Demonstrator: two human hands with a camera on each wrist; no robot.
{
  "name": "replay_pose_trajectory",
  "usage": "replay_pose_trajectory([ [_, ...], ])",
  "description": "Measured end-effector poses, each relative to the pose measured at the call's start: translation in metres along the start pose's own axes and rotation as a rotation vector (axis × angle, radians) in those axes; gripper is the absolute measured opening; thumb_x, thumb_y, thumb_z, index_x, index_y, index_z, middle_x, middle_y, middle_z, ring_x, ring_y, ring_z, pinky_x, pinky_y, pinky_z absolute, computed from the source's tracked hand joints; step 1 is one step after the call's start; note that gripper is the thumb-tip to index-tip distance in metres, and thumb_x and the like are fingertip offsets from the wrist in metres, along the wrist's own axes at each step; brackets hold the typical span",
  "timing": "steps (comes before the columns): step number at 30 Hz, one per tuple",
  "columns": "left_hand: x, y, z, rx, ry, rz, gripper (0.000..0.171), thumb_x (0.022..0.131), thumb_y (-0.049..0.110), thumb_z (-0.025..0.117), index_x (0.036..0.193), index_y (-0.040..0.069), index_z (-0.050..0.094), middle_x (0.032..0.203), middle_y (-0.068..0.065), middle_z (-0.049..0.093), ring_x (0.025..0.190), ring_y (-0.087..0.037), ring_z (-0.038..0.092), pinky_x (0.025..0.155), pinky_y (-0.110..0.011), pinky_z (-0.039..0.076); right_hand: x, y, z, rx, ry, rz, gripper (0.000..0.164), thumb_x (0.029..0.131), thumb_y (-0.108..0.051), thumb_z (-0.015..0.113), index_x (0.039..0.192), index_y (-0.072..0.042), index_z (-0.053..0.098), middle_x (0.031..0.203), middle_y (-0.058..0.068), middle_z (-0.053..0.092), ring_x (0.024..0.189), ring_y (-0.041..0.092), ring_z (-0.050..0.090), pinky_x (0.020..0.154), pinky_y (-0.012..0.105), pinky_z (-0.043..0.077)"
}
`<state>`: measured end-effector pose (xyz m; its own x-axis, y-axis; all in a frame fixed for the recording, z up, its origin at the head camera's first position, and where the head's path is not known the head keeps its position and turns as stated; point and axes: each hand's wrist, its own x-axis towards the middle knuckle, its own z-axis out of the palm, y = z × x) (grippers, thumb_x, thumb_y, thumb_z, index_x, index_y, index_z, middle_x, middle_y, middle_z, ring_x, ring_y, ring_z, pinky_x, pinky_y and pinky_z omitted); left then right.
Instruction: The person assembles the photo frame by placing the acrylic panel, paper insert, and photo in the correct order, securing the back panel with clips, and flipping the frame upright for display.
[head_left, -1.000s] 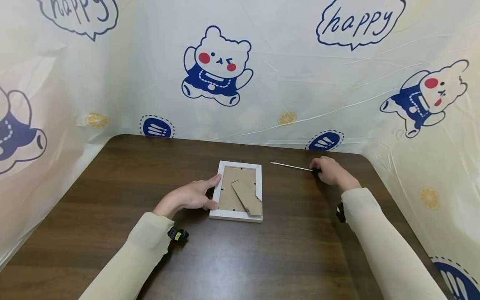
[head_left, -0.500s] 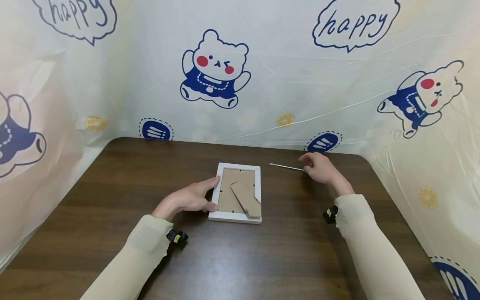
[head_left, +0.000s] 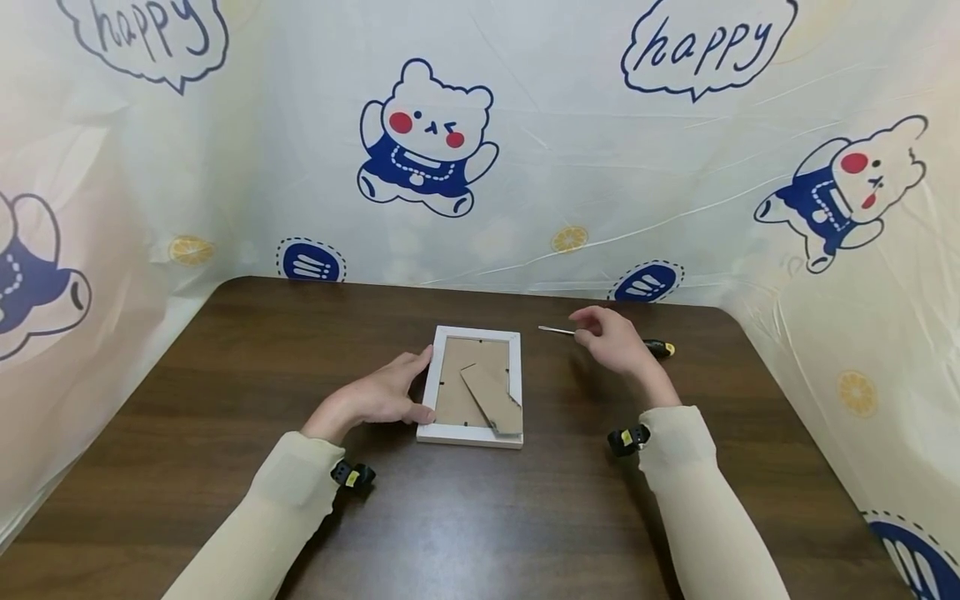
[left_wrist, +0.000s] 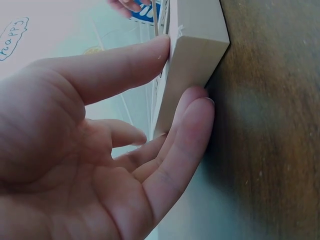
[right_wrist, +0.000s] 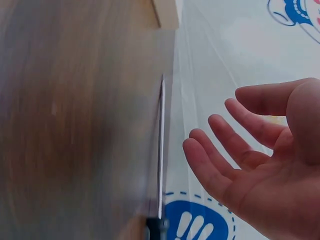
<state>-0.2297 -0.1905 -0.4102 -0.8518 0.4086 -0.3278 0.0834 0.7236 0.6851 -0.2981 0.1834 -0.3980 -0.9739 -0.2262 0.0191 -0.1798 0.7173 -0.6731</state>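
A white picture frame [head_left: 470, 433] lies face down near the middle of the table, its brown backing board and a slanted stand leg showing. My left hand [head_left: 378, 392] holds it by the left side. In the left wrist view the thumb [left_wrist: 135, 62] touches the frame's upper edge, while the fingertips [left_wrist: 192, 122] meet its side wall. To the right, a screwdriver [head_left: 557, 331] with a black and yellow handle lies on the table. My right hand [head_left: 617, 342] hovers over its shaft, partly hiding it. The right wrist view shows that hand's fingers spread, with nothing in them.
The dark wooden table [head_left: 465, 533] reaches back to a pale curtain [head_left: 525, 142] printed with cartoon bears, which also encloses the left and right sides. Each wrist wears a small black camera.
My right hand has let go of the screwdriver handle and moved left over the shaft, so the handle shows again. The left hand and picture frame have stayed nearly still.
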Motion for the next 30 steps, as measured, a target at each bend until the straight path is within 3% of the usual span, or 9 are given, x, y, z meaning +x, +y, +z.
replay_pose_trajectory([
  [1,0.0,0.0,0.0,-0.003,0.0,-0.005,0.107,0.094,0.017,0.082,0.17,0.003,0.009,0.166,-0.027,0.024,0.081,-0.02,0.068,0.112,-0.053,0.045,0.0,-0.001,0.002,0.01,0.003,0.002,0.035,0.106,-0.011,0.059,0.139,0.001,0.062,0.134,0.022,0.065,0.122,0.039,0.062,0.106,0.056,0.051],
  [4,0.0,-0.001,0.0,0.001,0.006,-0.006,0.104,0.093,0.017,0.083,0.169,0.001,0.013,0.161,-0.025,0.031,0.082,-0.021,0.067,0.105,-0.05,0.049,0.0,-0.004,0.007,0.033,0.011,0.002,0.035,0.107,-0.012,0.06,0.139,0.0,0.062,0.133,0.021,0.066,0.121,0.038,0.063,0.106,0.055,0.052],
  [11,-0.001,0.0,0.0,0.013,0.029,0.027,0.099,0.091,0.02,0.085,0.165,-0.006,0.025,0.147,-0.022,0.044,0.123,-0.033,0.049,0.111,-0.052,0.043,-0.002,-0.01,0.018,0.076,0.02,0.018,0.035,0.108,-0.014,0.06,0.14,-0.002,0.061,0.133,0.019,0.065,0.12,0.037,0.062,0.103,0.053,0.052],
  [15,-0.002,0.0,0.001,0.003,0.04,0.027,0.097,0.089,0.021,0.087,0.164,-0.005,0.03,0.141,-0.02,0.048,0.119,-0.032,0.049,0.106,-0.048,0.045,-0.004,-0.014,0.021,0.115,0.015,0.045,0.036,0.109,-0.017,0.059,0.143,-0.005,0.06,0.132,0.017,0.064,0.118,0.035,0.061,0.099,0.05,0.053],
  [22,-0.008,0.0,0.007,-0.046,0.038,0.018,0.101,0.083,0.02,0.092,0.163,-0.002,0.034,0.139,-0.021,0.045,0.093,-0.021,0.063,0.082,-0.033,0.054,-0.006,-0.017,0.027,0.2,-0.011,0.06,0.04,0.11,-0.021,0.057,0.147,-0.006,0.057,0.135,0.017,0.062,0.115,0.038,0.067,0.101,0.05,0.055],
  [30,-0.013,0.003,0.012,-0.04,0.049,-0.002,0.103,0.078,0.02,0.097,0.159,-0.003,0.038,0.138,-0.022,0.043,0.102,-0.024,0.059,0.084,-0.032,0.052,-0.008,-0.023,0.034,0.263,-0.02,0.06,0.044,0.11,-0.022,0.057,0.149,-0.002,0.053,0.139,0.02,0.059,0.116,0.042,0.068,0.106,0.054,0.054],
])
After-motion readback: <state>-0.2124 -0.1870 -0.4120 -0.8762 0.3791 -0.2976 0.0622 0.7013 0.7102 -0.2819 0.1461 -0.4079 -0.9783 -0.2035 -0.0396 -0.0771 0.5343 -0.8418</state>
